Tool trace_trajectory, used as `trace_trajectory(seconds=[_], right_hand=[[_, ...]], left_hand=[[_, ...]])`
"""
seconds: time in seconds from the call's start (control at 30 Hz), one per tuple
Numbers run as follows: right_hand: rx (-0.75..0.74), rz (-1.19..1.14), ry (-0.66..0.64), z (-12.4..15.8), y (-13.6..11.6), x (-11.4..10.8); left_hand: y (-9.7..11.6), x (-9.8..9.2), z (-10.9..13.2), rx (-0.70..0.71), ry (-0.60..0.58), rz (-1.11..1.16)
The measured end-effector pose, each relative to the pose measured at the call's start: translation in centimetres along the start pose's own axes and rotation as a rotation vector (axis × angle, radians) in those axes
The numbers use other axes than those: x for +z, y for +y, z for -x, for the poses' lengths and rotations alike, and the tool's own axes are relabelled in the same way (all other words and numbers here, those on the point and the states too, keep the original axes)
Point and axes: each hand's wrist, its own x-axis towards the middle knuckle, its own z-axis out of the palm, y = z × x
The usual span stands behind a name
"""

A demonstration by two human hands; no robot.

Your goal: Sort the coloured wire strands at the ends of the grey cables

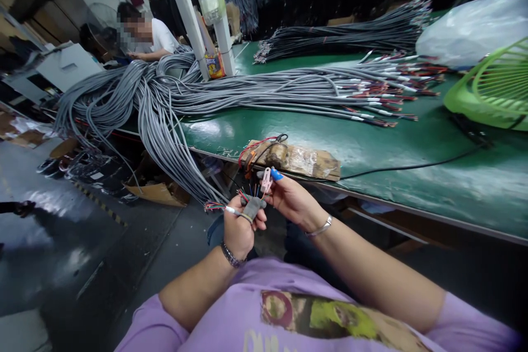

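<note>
— Across the green table [371, 148], what lies there?
— Grey cable bundles [247, 91], spilling over its front edge.
— And before that edge?
— Left hand [238, 231] closed around a cable end [231, 210] with fanned coloured wires; right hand [291, 198], just beside, pinches a pink clip [266, 180].

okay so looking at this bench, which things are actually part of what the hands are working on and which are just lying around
In hand:
left hand, pinching a grey cable end with coloured wires
right hand, fingertips covered, at those wires
grey cable bundle hanging off the bench

Lying about:
taped block
green fan
plastic bag
dark cable bundle
</note>
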Motion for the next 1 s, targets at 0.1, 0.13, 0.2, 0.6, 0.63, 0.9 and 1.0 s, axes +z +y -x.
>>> trace_trajectory(seconds=[0.1, 0.13, 0.2, 0.6, 0.63, 0.9, 1.0], right_hand=[[-0.149, 0.117, 0.074, 0.1, 0.5, 0.0], [-0.223, 0.186, 0.116, 0.2, 0.7, -0.1], [-0.346, 0.307, 0.185, 0.4, 1.1, -0.2], [-0.108, -0.060, 0.028, -0.6, 1.1, 0.2], [-0.098, -0.063, 0.031, -0.6, 1.2, 0.2], [-0.018, 0.018, -0.040, 1.4, 1.6, -0.9], [-0.027, 0.181, -0.064, 2.6, 1.5, -1.1]], left_hand=[[0.0, 0.2, -0.3, 0.011, 0.024, 0.002], [0.0, 0.2, -0.4, 0.013, 0.031, -0.002], [-0.1, 0.2, -0.5, 0.011, 0.034, -0.013], [-0.7, 0.2, -0.5, -0.010, 0.022, -0.055], [-0.8, 0.1, -0.4, -0.009, 0.020, -0.059], [-1.1, -0.7, 0.2, 0.005, 0.008, -0.042], [-1.5, -1.2, 0.5, 0.011, 0.002, -0.058]])
